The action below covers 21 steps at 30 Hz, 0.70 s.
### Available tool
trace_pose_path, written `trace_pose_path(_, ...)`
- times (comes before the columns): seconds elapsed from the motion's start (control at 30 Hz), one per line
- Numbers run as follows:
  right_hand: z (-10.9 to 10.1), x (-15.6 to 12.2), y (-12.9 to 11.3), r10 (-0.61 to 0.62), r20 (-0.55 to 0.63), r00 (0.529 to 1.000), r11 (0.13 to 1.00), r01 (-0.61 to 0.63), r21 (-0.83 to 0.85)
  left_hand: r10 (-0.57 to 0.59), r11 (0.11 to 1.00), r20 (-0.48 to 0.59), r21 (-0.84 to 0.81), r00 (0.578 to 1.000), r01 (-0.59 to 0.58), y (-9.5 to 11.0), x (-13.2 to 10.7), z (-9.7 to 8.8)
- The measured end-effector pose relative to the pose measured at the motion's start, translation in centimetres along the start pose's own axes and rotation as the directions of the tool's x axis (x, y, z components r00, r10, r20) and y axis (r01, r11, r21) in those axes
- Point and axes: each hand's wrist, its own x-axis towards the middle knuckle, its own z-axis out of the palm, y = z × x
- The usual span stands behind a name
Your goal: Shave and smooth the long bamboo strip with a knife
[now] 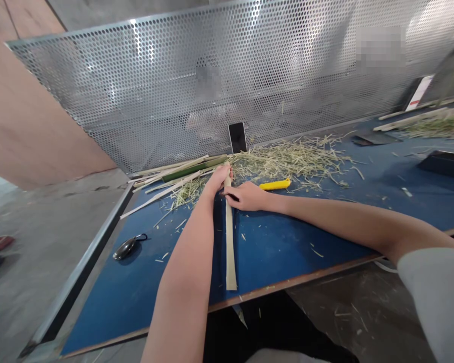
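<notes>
A long pale bamboo strip [230,247] lies lengthwise on the blue table, its near end close to the front edge. At its far end my left hand [220,179] is closed around it. Just nearer along the strip, my right hand [246,196] pinches a small dark, thin piece that looks like a blade, mostly hidden by the fingers and touching the strip. A yellow-handled cutter [275,185] lies to the right of my right hand. Behind both hands spreads a heap of thin bamboo shavings [291,159].
A perforated metal screen [174,91] stands along the back, with a phone [237,137] leaning on it. Bamboo strips [166,194] and a green bamboo piece [191,170] lie at back left. A black oval object with a clip [125,248] sits left; a dark box [444,164] sits right.
</notes>
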Motion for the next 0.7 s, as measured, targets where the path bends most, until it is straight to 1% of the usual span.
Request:
trace_pose_path(0.1, 0.08, 0.07, 0.02, 0.030, -0.003, 1.000, 1.000, -0.030, -0.007, -0.003, 1.000, -0.001, 0.002, 1.000, 0.003, -0.09, 0.12, -0.07)
trace_pose_path(0.17, 0.10, 0.09, 0.19, 0.015, 0.004, 1.000, 1.000, -0.015, 0.019, -0.005, 1.000, -0.001, 0.005, 1.000, 0.005, -0.14, 0.20, -0.12)
trace_pose_path(0.3, 0.04, -0.14, 0.47, -0.076, -0.008, 0.997, 0.994, 0.076, 0.072, -0.004, 1.000, 0.001, 0.010, 1.000, 0.004, -0.31, 0.39, -0.04)
trace_pose_path(0.37, 0.02, -0.31, 0.45, -0.144, -0.010, 0.990, 0.987, 0.144, 0.064, 0.001, 1.000, 0.003, 0.009, 1.000, -0.001, -0.40, 0.45, 0.05)
trace_pose_path(0.43, 0.03, -0.37, 0.35, -0.179, -0.003, 0.984, 0.983, 0.179, 0.042, 0.007, 1.000, 0.008, 0.009, 1.000, -0.007, -0.43, 0.44, 0.10)
trace_pose_path(0.5, 0.05, -0.28, 0.25, -0.135, -0.005, 0.991, 0.991, 0.135, 0.023, 0.009, 1.000, 0.016, 0.013, 1.000, -0.010, -0.37, 0.34, 0.05)
trace_pose_path(0.63, 0.07, 0.07, 0.17, 0.040, -0.018, 0.999, 0.999, -0.040, -0.018, -0.001, 1.000, 0.031, 0.021, 1.000, 0.000, -0.17, 0.18, -0.23)
trace_pose_path(0.7, 0.04, 0.18, 0.15, 0.067, -0.005, 0.998, 0.997, -0.068, -0.028, -0.016, 1.000, 0.041, 0.010, 0.999, 0.016, -0.15, 0.23, -0.36)
